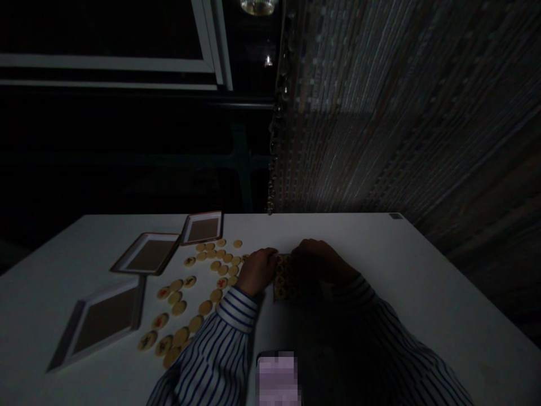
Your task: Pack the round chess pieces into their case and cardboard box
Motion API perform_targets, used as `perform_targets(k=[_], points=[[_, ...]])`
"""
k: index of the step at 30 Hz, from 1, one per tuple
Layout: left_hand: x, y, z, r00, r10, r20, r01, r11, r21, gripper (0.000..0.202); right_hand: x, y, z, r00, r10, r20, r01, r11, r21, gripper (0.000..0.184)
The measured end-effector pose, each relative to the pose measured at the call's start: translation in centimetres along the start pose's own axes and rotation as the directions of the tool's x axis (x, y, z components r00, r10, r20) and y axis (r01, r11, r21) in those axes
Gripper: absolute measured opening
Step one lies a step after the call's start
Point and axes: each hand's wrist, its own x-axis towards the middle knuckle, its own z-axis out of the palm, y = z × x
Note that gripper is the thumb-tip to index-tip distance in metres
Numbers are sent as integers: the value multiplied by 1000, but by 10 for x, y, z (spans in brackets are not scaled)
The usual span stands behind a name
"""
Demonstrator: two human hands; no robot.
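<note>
A small box lies on the table in front of me, with rows of round xiangqi pieces in its left part. Its right part is lost in shadow. My left hand is closed at the box's far left corner, fingers curled against the edge. Bent over the box's far right side is my right hand, closed, with its fingertips in the dark. Whether a piece is in those fingers cannot be seen. Loose wooden xiangqi pieces are scattered left of my left forearm, a few showing red or black characters.
Three shallow box lids or trays stand at the left: a near one, a middle one and a far one. A phone-like object, its screen blurred, is at the near edge. A string curtain hangs behind the white table.
</note>
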Motion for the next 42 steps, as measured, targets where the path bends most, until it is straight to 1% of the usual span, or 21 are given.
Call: perform_targets(k=[4, 7, 15, 20, 23, 25, 27, 29, 31, 35, 39, 42], points=[[0, -2, 1, 1000, 17, -5, -17, 1000, 11, 32, 3, -7, 0, 1000, -19, -11, 18, 1000, -24, 22], [0, -3, 1, 1000, 24, -4, -24, 1000, 8, 32, 4, -10, 2, 1000, -11, 3, 11, 1000, -29, 22], [1, -3, 2, 1000, 11, -14, -10, 1000, 28, 32, 5, -12, 1, 1000, 0, 18, 0, 1000, -13, 21], [0, -2, 0, 999, 38, -23, -37, 999, 24, 31, 5, -11, 2, 1000, -10, 25, 10, 1000, -9, 21], [0, -3, -3, 998, 37, -41, -38, 999, -4, 31, 4, -5, 5, 999, -5, -35, 6, 1000, 16, 24], [0, -4, -8, 997, 40, -70, -42, 999, -24, 31, 3, 1, 5, 992, -1, -125, 8, 998, 57, 27], [0, -6, -14, 992, 37, -120, -41, 999, -29, 30, 1, 7, 3, 974, 16, -228, 5, 996, 90, 27], [0, -8, -21, 986, 25, -167, -31, 999, -30, 30, -1, 10, -1, 953, 29, -301, 5, 994, 110, 27], [0, -11, -29, 978, 9, -207, -19, 999, -49, 30, -4, 10, -7, 942, 40, -333, 0, 993, 119, 27], [-3, -15, -46, 967, -24, -252, -4, 994, -112, 33, -7, 6, -15, 923, 51, -382, -2, 992, 129, 27], [-9, -22, -62, 954, -86, -288, 45, 988, -144, 37, -10, 3, -17, 904, 37, -426, 30, 988, 151, 26], [-11, -29, -70, 943, -116, -311, 72, 986, -150, 38, -12, 1, -18, 891, 25, -453, 56, 985, 164, 27]])
